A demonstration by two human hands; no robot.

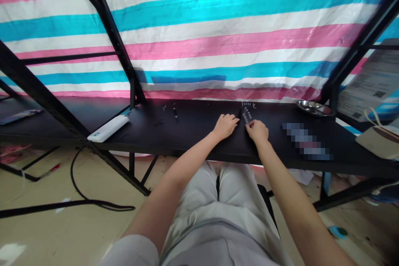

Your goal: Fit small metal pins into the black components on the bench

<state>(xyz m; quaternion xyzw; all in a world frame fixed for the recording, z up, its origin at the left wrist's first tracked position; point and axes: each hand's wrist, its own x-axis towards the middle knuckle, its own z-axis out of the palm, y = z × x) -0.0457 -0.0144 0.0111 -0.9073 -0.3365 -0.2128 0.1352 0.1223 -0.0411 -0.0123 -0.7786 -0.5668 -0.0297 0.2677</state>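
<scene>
My right hand [258, 131] has its thumb and fingers closed on the near end of a narrow clear strip with a row of bumps [247, 113], which lies on the black table and points away from me. Just to its left, my left hand [226, 126] rests low over the tabletop with its fingers curled. A slim dark object [240, 112] shows by the left fingertips; whether they grip it is hard to see. Beyond both hands, several tiny white pieces [248, 104] lie in a row near the back edge.
A short black cylinder [175, 112] stands or lies further left, with small pale bits behind it. The white oblong case [109, 128] sits by the left frame post. To the right are a shiny metal plate [314, 108], a pixelated flat object [307, 141] and a beige bag [378, 141].
</scene>
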